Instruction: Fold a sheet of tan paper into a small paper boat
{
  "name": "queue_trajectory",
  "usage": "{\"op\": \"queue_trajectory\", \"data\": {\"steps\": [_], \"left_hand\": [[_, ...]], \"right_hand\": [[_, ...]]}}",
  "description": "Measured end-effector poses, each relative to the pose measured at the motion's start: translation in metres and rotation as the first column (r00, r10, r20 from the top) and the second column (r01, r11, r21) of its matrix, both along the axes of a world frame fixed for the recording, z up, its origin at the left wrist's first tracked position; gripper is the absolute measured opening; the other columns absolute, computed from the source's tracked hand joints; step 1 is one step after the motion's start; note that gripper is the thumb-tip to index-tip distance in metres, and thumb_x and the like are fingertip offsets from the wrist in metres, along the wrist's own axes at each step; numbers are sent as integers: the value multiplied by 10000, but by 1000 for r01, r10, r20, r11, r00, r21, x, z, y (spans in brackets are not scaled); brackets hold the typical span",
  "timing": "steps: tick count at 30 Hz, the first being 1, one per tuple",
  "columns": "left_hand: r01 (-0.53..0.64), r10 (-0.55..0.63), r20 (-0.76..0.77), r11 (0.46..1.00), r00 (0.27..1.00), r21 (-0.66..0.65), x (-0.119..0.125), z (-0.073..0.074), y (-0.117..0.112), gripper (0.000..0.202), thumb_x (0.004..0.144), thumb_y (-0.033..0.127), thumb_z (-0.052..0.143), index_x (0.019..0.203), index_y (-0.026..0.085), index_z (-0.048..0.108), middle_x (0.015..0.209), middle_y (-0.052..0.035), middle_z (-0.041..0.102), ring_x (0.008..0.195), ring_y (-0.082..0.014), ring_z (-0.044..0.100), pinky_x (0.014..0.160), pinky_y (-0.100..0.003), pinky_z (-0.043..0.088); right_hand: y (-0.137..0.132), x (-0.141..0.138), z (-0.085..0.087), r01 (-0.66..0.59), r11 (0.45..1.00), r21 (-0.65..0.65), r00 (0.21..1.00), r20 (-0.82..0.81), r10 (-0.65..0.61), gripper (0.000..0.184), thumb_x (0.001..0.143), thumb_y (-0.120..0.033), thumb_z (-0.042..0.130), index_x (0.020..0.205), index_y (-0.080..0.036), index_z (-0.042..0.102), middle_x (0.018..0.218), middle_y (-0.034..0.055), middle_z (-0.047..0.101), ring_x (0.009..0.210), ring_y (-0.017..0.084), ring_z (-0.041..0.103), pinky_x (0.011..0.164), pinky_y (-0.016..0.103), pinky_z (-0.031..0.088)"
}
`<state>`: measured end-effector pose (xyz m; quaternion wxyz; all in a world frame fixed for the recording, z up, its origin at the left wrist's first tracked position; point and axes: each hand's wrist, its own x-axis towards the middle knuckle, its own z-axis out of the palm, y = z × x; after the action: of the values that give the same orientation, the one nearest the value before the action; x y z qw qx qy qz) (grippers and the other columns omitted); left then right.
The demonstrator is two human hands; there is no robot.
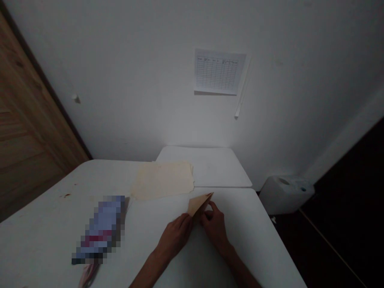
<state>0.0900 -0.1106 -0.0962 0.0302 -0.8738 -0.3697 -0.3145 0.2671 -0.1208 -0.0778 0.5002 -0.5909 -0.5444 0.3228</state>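
A small piece of folded brown paper stands over the white table, its pointed end toward the far right. My left hand is closed on the paper's near left edge. At the paper's right side is my right hand, fingers curled, with the index finger and thumb at its edge. Part of the lower paper is hidden behind my fingers. Just beyond my hands lies a stack of flat cream-coloured sheets.
A blurred-out bluish item with a pinkish strap lies on the table at left. A white board adjoins the far edge. A white jug-like container stands at right; a printed sheet hangs on the wall.
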Motion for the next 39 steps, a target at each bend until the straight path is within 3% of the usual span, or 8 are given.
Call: {"op": "queue_trajectory", "data": {"steps": [2,5,7,11,21,30,34,39], "left_hand": [[-23,37,78,984,996,-176,4,6,-1,233,914,174,443,1131,211,519,1055,-90,676,845,-205,700,700,-295,568],[-62,164,187,886,969,-459,10,20,3,447,881,183,478,1317,204,382,916,-50,699,723,-184,696,642,-273,546],[-61,206,220,847,954,-528,12,27,11,496,849,183,500,1331,188,383,964,-68,700,737,-189,689,670,-288,542],[-3,176,284,854,942,-520,15,33,26,428,843,193,470,1270,167,490,1199,-125,638,795,-193,670,765,-342,539],[129,179,468,823,866,-553,10,22,28,410,760,134,427,1125,170,611,1085,-82,689,818,-193,670,730,-318,552],[180,78,426,827,901,-532,-6,24,32,385,773,111,440,1092,189,640,1082,-70,689,964,-207,643,818,-315,519],[113,86,334,839,939,-532,-8,28,31,370,747,83,465,1047,182,657,1017,-65,702,888,-197,644,814,-313,493],[-139,305,206,808,930,-573,5,29,30,276,769,123,542,1015,160,662,915,-61,713,788,-188,639,738,-279,456]], "right_hand": [[-1,-1,4,-3,1000,9,999,39,3,396,782,-244,540,1165,-144,556,632,9,703,531,183,648,480,232,459],[-2,-1,12,-17,999,46,993,120,11,395,794,-245,543,1179,-169,582,643,5,710,532,174,656,500,224,462],[-3,-1,16,-29,996,80,983,184,14,390,808,-253,549,1187,-176,596,656,7,714,543,166,661,527,220,464],[-1,2,20,-73,990,121,953,302,33,375,841,-260,536,1203,-189,604,628,-4,700,522,152,650,540,214,443],[2,17,9,-63,992,111,926,376,17,261,835,-237,531,1029,-217,705,672,13,720,559,169,658,569,234,457],[2,28,10,-194,969,154,927,350,130,299,875,-228,494,1068,-257,721,1000,24,741,773,187,701,729,277,528],[3,32,4,-161,972,172,907,414,77,274,868,-246,512,1021,-225,739,968,54,746,779,207,699,754,303,528],[2,30,4,-197,961,196,890,446,92,257,872,-232,516,1000,-226,738,868,43,743,706,174,673,700,255,504]]}}
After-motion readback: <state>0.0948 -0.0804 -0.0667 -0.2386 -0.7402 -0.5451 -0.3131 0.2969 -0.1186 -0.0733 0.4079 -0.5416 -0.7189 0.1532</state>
